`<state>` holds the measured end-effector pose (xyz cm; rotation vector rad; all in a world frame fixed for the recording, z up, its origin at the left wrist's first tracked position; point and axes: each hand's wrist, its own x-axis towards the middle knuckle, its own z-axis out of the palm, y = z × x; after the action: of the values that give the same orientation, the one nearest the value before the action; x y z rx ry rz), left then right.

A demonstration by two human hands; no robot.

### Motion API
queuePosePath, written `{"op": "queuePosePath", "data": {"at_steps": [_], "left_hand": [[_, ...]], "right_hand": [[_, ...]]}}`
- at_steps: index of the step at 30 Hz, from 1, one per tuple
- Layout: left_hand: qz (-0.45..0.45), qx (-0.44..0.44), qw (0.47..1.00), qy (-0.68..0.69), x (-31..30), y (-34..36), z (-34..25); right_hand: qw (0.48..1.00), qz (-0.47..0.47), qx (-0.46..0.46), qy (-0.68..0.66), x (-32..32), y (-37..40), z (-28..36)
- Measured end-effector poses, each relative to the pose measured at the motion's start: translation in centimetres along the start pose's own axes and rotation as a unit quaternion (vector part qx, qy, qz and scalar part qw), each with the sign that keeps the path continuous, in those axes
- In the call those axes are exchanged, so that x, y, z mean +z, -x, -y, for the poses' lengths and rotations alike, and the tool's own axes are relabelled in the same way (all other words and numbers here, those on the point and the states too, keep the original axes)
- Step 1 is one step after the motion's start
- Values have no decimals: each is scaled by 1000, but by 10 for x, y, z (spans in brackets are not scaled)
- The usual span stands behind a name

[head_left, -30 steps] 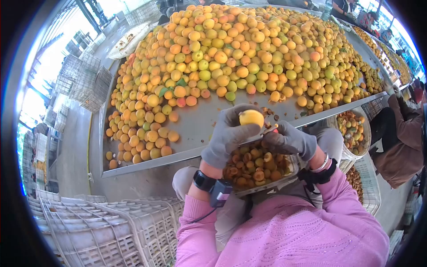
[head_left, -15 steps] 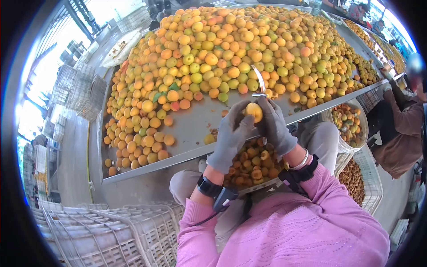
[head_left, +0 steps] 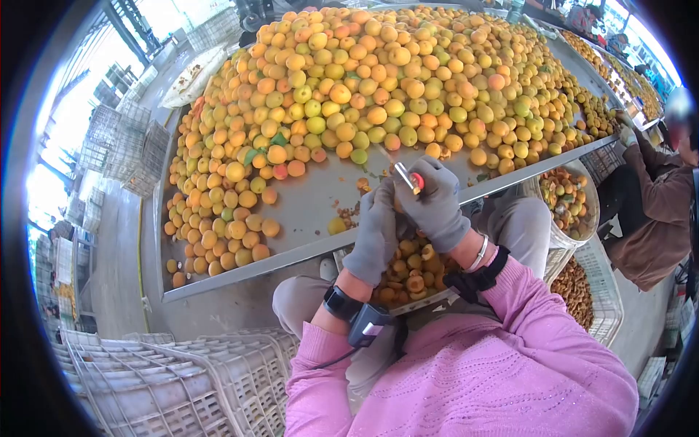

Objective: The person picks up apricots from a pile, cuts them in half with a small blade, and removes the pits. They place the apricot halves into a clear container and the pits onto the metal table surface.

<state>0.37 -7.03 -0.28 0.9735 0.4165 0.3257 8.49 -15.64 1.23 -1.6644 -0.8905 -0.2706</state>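
Observation:
Both of my hands wear grey gloves and meet above the near edge of the metal table. My right hand is closed around a small knife with a metal collar and a red end; its thin blade points up and away, blurred. Against it, my left hand is closed, fingers curled in. The apricot seen between the hands a moment ago is now hidden by the gloves. Directly below them, in my lap, a container holds cut apricots.
A large heap of whole apricots covers much of the metal table. A bucket of fruit and a crate of brown pits stand right, near a seated co-worker. White crates stand left.
My right hand has turned over, swinging the knife blade from upright to tilted left. My hands have drawn closer together, and the apricot has gone out of sight between them.

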Motion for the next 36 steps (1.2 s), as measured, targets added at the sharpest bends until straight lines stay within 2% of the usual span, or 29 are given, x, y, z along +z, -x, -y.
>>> {"op": "queuePosePath", "data": {"at_steps": [1, 2, 4, 6, 8, 9, 10, 11, 13, 14, 15, 16, 17, 18, 19, 20, 23, 27, 30, 31, 33, 36], "left_hand": [[-16, -53, 997, 54, 2, 2, -3], [-16, -54, 997, 53, -1, 2, -3], [68, -51, 996, 15, -8, 5, -4], [66, -80, 995, 12, -7, 10, -9], [69, -109, 992, 8, -3, 14, -16], [124, -63, 989, -50, -2, 17, -17], [179, -16, 978, -107, 0, 18, -16], [183, -20, 977, -104, 0, 15, -9], [198, 28, 959, -200, -1, 10, 5], [159, 8, 961, -226, -1, 9, 11], [160, 5, 961, -227, 0, 9, 12], [133, 13, 968, -214, 2, 8, 14], [105, 20, 974, -202, 4, 8, 16], [104, 18, 974, -202, 5, 9, 17], [101, 1, 986, -130, 5, 8, 18], [96, -15, 994, -58, 4, 8, 18], [86, 17, 996, -21, 0, 4, 18], [64, -17, 997, 44, -3, 2, 11], [36, -26, 996, 77, -6, -5, 14], [36, -6, 994, 103, -5, -8, 16], [37, 14, 991, 127, -8, -11, 18], [76, -25, 983, 167, -8, -11, 16]], "right_hand": [[998, 24, -47, 17, -2, -1, -1], [994, 47, -94, 34, -3, -1, -3], [992, 63, -112, 14, -7, -5, -10], [988, 78, -130, -5, -9, -6, -19], [980, 39, 81, -180, -12, -6, -28], [980, 35, 84, -177, -16, -4, -30], [992, 17, 8, -128, -20, -1, -31], [995, 1, -67, -77, -26, 2, -32], [995, 30, -32, -89, -39, 6, -30], [992, 59, -2, -108, -44, 7, -29], [987, 88, 27, -129, -46, 9, -28], [942, 102, 191, -257, -44, 15, -29], [942, 101, 193, -257, -41, 15, -28], [916, 89, 247, -302, -36, 15, -27], [886, 77, 298, -347, -32, 14, -26], [885, 79, 298, -350, -31, 13, -26], [945, 96, 243, -199, -24, 4, -29], [951, 135, 233, -150, -13, -7, -24], [895, 1, 280, -347, -7, -26, 7], [894, 3, 281, -349, -8, -32, 14], [828, -42, 297, -474, -6, -42, 18], [854, -63, 273, -438, 3, -44, 22]]}}
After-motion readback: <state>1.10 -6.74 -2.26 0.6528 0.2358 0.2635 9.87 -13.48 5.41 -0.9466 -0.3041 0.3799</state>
